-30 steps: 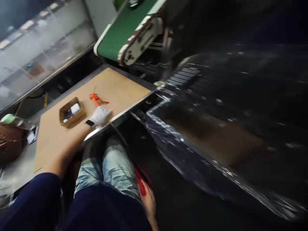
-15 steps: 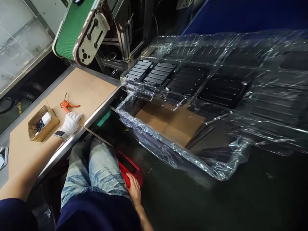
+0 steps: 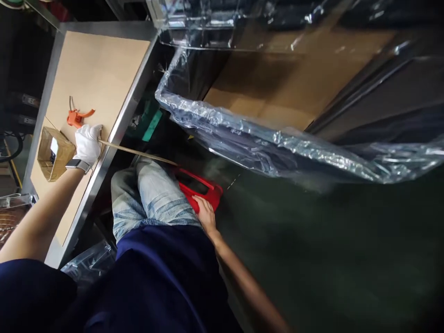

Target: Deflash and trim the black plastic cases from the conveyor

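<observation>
In the head view, the left arm reaches up the left side, its hand (image 3: pixel 88 144) in a white cloth glove, fingers curled around the lower end of the orange air gun (image 3: pixel 75 118) over the smooth tan board (image 3: pixel 100 60), upper left. The right arm slants up from the bottom edge; the bare right hand (image 3: pixel 206 212) rests on the hard red seat (image 3: pixel 215 194), fingers close together, slightly bent
</observation>
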Tool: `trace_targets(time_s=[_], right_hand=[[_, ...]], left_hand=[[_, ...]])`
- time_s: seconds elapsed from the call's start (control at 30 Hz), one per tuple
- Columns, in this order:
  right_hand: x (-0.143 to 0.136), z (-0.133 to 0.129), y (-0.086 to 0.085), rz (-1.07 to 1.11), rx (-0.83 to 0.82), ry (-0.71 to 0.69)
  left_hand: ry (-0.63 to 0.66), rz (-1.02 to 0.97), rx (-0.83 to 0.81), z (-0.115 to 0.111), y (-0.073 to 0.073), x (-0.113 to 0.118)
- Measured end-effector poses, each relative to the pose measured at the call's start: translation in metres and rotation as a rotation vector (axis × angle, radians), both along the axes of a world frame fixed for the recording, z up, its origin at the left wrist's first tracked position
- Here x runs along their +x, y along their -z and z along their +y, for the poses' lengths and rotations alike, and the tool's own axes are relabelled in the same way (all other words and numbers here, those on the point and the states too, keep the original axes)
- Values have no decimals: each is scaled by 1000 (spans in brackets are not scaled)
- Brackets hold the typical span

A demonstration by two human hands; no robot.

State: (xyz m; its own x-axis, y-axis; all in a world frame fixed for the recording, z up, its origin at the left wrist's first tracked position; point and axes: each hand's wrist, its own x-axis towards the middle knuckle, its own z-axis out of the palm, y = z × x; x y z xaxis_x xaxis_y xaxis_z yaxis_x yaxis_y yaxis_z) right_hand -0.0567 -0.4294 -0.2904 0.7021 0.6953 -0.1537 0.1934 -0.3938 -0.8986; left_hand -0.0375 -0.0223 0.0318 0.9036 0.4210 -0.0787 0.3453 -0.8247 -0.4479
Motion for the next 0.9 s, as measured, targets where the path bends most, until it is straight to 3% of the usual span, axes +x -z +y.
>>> trace_targets(time_s=[0.43,0.57,0.7,0.8,0.9], right_hand=[[9,-2,-4,-6,-42,-76],[19,-8,-15,-59,-138,-154],[45,-12,-37,-147,-211,-278],[83,16,-50,-172,-267,-425],[129,88,-53,-110,-390,-633]], left_hand=[[95,-118,-18,-12,1,4],[111,-280,-46,-9,17,-1],[93,-517,-39,-11,39,-8],[62,-684,-8,-19,49,-12],[51,-740,-31,-27,52,-8]])
